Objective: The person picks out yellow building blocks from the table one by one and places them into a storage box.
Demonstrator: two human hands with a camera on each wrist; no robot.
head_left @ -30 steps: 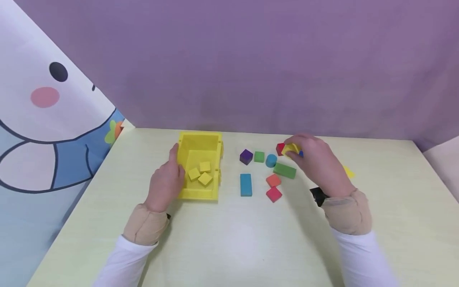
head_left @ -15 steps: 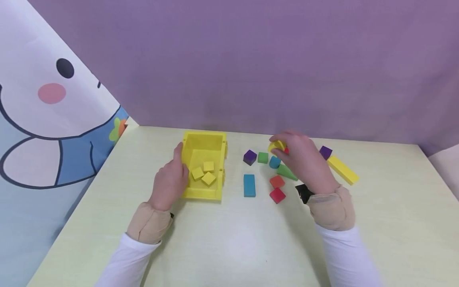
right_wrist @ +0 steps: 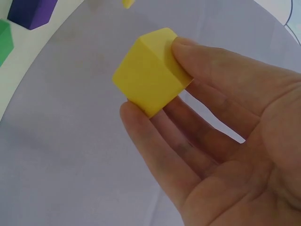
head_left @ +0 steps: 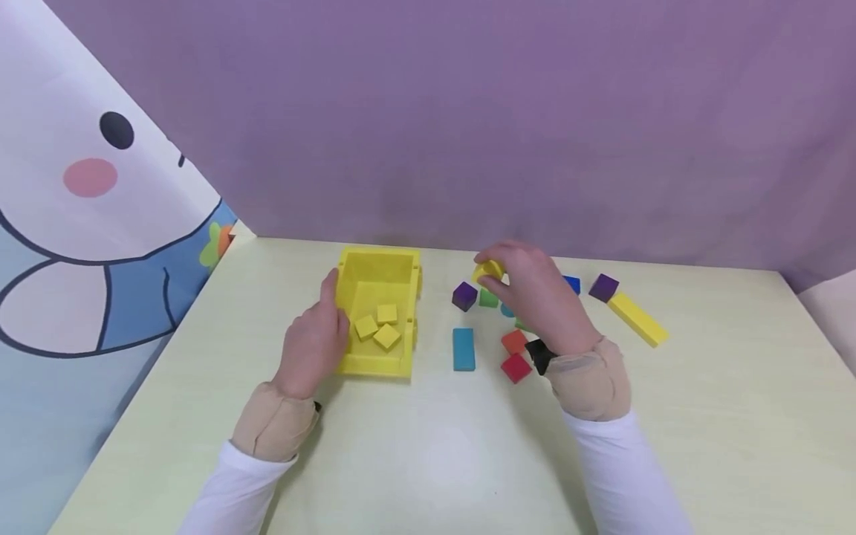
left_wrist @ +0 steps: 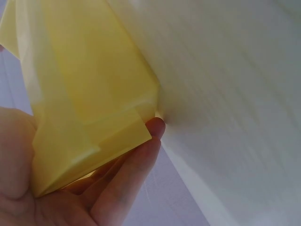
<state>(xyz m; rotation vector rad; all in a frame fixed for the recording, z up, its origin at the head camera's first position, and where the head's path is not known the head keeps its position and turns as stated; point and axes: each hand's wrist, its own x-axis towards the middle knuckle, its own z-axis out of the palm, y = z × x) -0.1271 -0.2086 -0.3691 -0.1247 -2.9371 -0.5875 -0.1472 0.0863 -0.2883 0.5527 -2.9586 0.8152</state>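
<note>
My right hand (head_left: 528, 293) pinches a yellow cube (head_left: 488, 270) between thumb and fingers, lifted above the purple cube (head_left: 464, 296) and green cube (head_left: 489, 299). The right wrist view shows the yellow cube (right_wrist: 149, 70) held at the fingertips (right_wrist: 186, 52). My left hand (head_left: 313, 334) holds the left side of the yellow box (head_left: 408, 312), which contains three yellow blocks (head_left: 377, 325). In the left wrist view the fingers (left_wrist: 127, 174) lie against the yellow box (left_wrist: 80, 89).
Loose blocks lie right of the box: a teal bar (head_left: 463, 348), orange block (head_left: 513, 341), red block (head_left: 515, 367), blue block (head_left: 571, 284), another purple cube (head_left: 603, 287) and a long yellow bar (head_left: 637, 318). A purple backdrop (head_left: 468, 111) stands behind the table (head_left: 428, 446).
My right hand has carried the yellow cube leftward, from over the red and blue blocks toward the purple cube near the box. The left hand stays on the box.
</note>
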